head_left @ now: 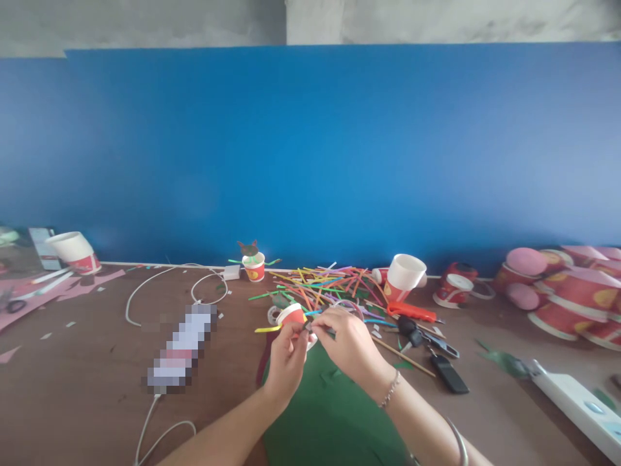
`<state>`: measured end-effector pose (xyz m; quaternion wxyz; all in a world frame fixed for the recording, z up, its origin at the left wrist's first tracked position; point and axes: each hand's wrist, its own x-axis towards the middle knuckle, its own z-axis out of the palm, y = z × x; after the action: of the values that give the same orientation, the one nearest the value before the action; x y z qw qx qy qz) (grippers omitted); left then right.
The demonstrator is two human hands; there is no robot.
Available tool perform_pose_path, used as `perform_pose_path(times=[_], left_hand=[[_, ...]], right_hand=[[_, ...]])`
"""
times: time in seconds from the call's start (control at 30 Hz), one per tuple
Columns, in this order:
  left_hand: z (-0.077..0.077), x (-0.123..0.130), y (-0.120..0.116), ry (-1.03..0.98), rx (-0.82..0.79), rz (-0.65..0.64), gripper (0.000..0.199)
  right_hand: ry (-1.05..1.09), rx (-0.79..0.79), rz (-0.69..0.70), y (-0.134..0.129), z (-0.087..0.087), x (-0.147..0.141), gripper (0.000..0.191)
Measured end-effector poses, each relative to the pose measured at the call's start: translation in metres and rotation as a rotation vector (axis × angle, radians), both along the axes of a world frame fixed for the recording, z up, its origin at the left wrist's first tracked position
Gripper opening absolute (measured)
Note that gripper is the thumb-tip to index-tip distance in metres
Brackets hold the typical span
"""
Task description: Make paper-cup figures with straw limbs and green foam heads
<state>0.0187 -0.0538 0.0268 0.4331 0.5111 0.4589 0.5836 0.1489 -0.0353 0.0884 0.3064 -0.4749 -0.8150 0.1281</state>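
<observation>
My left hand (285,359) is closed in a pinch, holding a small dark piece with a whitish bit (307,327) upright at its fingertips. From the other side my right hand (348,343) also pinches, its fingertips meeting the left ones; what exactly lies between them is too small to make out. Just behind the hands stands a red and white paper cup (291,314) with a yellow strip (268,329) sticking out to its left. Below both hands lies a green paper sheet (334,414). A roll of tape (273,315) is partly hidden by the cup.
Coloured pipe cleaners (315,285) are heaped behind the hands. Further back stands a cup with a paper figure (254,268). To the right are an orange utility knife (412,312), keys (410,331), a glue gun (572,401) and several red cups (567,317). A phone (182,349) lies left.
</observation>
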Motion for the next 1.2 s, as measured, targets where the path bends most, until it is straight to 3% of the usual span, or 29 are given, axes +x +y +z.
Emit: perform_pose_path(times=[0.5,0.83,1.2], left_hand=[[0.001,-0.001,-0.003,0.145,0.044,0.014,0.02],[-0.006,-0.002,0.001,0.153,0.046,0.022,0.021],[-0.009,-0.003,0.0,0.192,0.09,-0.011,0.021]], right_hand=[[-0.145,-0.043,0.097,0.002,0.002,0.005,0.024],[-0.365,0.039,0.108,-0.002,0.005,0.001,0.024],[-0.252,0.033,0.061,0.002,0.002,0.005,0.018]])
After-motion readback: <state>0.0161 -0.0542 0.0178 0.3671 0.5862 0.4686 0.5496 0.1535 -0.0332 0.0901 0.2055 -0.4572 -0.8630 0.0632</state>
